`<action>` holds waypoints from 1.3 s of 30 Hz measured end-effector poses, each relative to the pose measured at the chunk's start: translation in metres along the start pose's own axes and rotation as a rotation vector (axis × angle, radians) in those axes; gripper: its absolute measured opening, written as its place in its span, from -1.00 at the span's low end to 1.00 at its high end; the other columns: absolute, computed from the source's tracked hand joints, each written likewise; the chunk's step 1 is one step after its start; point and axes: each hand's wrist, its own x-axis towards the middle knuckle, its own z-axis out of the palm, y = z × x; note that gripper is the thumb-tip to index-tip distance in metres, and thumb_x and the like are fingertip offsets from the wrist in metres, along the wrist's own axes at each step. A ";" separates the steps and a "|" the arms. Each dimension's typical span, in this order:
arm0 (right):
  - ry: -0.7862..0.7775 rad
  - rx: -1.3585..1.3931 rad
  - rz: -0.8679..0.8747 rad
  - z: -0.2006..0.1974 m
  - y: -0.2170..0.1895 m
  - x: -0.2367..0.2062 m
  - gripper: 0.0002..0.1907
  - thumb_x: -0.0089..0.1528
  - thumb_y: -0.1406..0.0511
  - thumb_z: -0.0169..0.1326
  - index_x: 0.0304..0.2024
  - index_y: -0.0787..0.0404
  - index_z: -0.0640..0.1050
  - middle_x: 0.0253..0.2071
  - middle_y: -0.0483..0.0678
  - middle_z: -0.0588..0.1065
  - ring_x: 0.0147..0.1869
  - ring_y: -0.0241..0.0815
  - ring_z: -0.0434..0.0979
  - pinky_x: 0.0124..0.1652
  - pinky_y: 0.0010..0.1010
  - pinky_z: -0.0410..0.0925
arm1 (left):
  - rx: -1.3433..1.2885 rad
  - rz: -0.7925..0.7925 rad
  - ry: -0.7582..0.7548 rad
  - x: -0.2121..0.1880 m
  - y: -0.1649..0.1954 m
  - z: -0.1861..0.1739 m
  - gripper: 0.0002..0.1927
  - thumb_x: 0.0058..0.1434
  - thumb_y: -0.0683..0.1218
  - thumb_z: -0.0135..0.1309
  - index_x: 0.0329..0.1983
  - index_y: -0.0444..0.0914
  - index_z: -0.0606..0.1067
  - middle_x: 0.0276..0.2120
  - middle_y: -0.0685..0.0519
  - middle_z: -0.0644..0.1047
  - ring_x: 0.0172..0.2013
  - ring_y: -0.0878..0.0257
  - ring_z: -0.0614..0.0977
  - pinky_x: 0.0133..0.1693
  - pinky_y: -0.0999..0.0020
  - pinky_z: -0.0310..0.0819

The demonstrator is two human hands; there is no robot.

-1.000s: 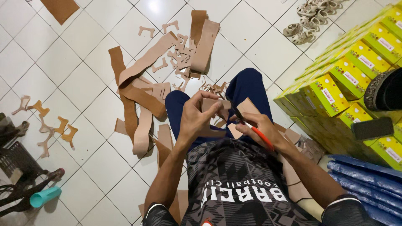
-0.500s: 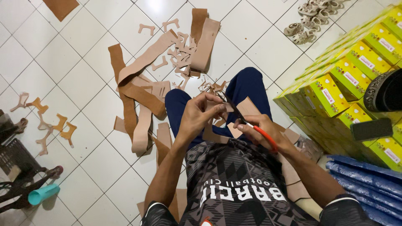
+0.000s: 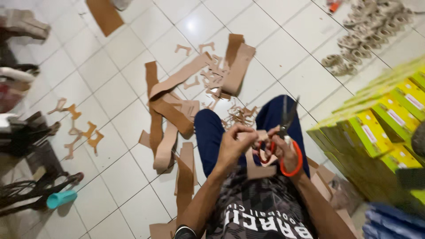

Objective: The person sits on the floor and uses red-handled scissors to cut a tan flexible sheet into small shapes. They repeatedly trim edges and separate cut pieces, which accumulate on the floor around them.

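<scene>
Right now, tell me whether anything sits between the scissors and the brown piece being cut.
Nothing visible does. The right hand holds the red-handled scissors right beside the brown piece, which the left hand grips; no other thing lies between them.

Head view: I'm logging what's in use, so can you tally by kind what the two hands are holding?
Red-handled scissors, in the right hand: 1
Tan cut piece, in the left hand: 1
Total: 2
</scene>
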 end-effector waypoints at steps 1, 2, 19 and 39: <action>-0.070 -0.123 -0.044 -0.001 -0.004 0.007 -0.73 0.33 0.28 0.01 0.02 0.31 0.42 -0.32 -0.04 0.49 -0.33 -0.31 0.47 -0.35 -0.49 0.34 | 0.095 0.001 -0.046 0.001 0.006 -0.007 -0.71 0.32 -0.19 0.18 0.01 -0.47 0.45 -0.28 -0.13 0.62 -0.33 0.19 0.68 -0.34 0.37 0.67; -0.091 -0.108 0.008 -0.001 -0.006 0.011 -0.73 0.27 0.31 0.04 -0.02 0.29 0.40 -0.32 -0.04 0.50 -0.32 -0.27 0.53 -0.36 -0.43 0.42 | 0.041 -0.051 -0.130 0.001 0.009 -0.012 -0.68 0.36 -0.17 0.16 0.05 -0.49 0.42 -0.24 -0.16 0.60 -0.30 0.16 0.69 -0.31 0.34 0.68; 0.300 -0.555 -0.015 0.045 -0.001 0.011 -0.69 0.33 0.30 0.20 0.03 0.40 0.55 -0.36 0.05 0.49 -0.40 -0.28 0.44 -0.43 -0.48 0.28 | 0.700 0.498 0.220 0.017 -0.030 -0.008 -0.82 0.45 -0.12 0.11 -0.05 -0.36 0.52 -0.26 -0.06 0.61 -0.30 0.26 0.65 -0.22 0.40 0.56; 0.165 -0.447 0.101 0.053 -0.005 -0.004 -0.69 0.17 0.33 0.27 -0.08 0.36 0.56 -0.53 -0.14 0.45 -0.66 -0.47 0.17 -0.66 -0.57 0.00 | 0.103 0.429 0.239 0.009 0.074 -0.019 -0.39 0.26 -0.23 0.16 0.36 -0.28 0.27 -0.06 -0.06 0.54 -0.09 0.19 0.64 -0.11 0.38 0.67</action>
